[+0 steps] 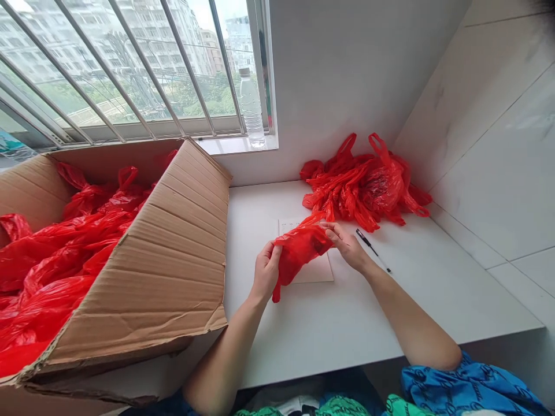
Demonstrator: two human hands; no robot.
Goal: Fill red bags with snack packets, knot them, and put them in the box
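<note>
A red plastic bag (299, 251) is stretched between my two hands above a white sheet of paper (314, 268) on the white table (338, 323). My left hand (265, 273) pinches its lower left end. Its upper right end is gripped by my right hand (347, 242). Behind them lies a heap of red plastic bags (364, 185) near the wall.
A big cardboard box (173, 260) on the left is full of crumpled red bags (56, 254). A black pen (373, 250) lies right of my right hand. A plastic water bottle (251, 110) stands on the window sill. Tiled wall rises on the right.
</note>
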